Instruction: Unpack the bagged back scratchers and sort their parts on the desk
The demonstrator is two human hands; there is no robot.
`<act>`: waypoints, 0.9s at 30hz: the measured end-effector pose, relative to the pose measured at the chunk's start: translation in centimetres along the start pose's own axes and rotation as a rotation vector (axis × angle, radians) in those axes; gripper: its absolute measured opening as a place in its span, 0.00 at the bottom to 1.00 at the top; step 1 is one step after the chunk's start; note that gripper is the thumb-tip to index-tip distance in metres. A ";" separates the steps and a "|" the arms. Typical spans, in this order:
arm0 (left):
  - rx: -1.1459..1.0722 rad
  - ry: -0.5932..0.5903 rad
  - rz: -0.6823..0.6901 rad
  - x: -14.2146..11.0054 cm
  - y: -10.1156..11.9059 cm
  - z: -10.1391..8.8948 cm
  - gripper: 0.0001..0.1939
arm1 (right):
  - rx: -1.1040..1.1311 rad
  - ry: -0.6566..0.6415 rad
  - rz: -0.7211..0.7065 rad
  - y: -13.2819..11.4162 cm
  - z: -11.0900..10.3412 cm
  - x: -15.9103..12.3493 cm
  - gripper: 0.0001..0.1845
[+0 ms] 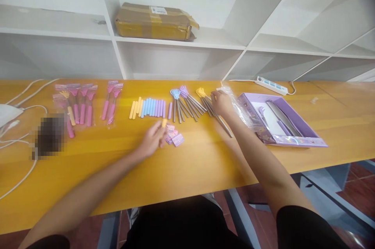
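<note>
Head view: yellow handle pinched by left hand; right hand, grip unclear; overlapping scratchers beside it could be dragged by snagging.

Shiny smooth metal rods here, topped by matt plastic claw heads in blue, purple and yellow; smooth matt plastic handles alongside. Crinkled, glossy clear plastic film now, what looks like a glossy-edged purple cardboard box, and a smooth, wood-look yellow-brown tabletop, softly reflective.
</note>
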State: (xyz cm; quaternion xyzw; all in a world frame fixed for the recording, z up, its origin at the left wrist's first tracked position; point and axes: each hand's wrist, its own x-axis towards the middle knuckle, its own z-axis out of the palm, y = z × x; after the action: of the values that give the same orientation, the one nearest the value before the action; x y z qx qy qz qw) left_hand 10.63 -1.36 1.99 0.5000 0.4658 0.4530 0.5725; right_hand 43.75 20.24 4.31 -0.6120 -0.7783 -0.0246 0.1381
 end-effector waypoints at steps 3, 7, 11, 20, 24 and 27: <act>0.601 0.397 0.128 3.3 2.4 -6.6 0.17 | 0.148 0.288 -0.045 1.0 -0.7 -3.6 0.19; 1.089 0.700 0.168 5.6 2.7 -13.9 0.32 | 0.225 0.472 -0.011 2.5 -0.3 -9.1 0.15; 1.272 0.600 0.151 6.1 1.2 -15.7 0.27 | 0.198 0.507 0.088 3.8 0.8 -11.8 0.14; 1.498 0.388 0.139 5.8 0.7 -13.4 0.20 | 0.276 0.415 0.067 3.2 1.1 -11.8 0.12; 1.434 0.407 0.194 5.8 1.6 -13.8 0.21 | 0.282 0.456 0.091 4.1 1.3 -12.0 0.13; 1.425 0.508 0.173 5.3 4.6 -16.5 0.19 | 0.283 0.508 0.136 5.1 1.5 -11.9 0.15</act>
State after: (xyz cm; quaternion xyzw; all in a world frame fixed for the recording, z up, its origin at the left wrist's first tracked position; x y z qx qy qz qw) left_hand -5.09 6.77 5.06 0.6639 0.7221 0.1873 -0.0512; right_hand 50.91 10.60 -0.68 -0.6118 -0.6715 -0.0590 0.4138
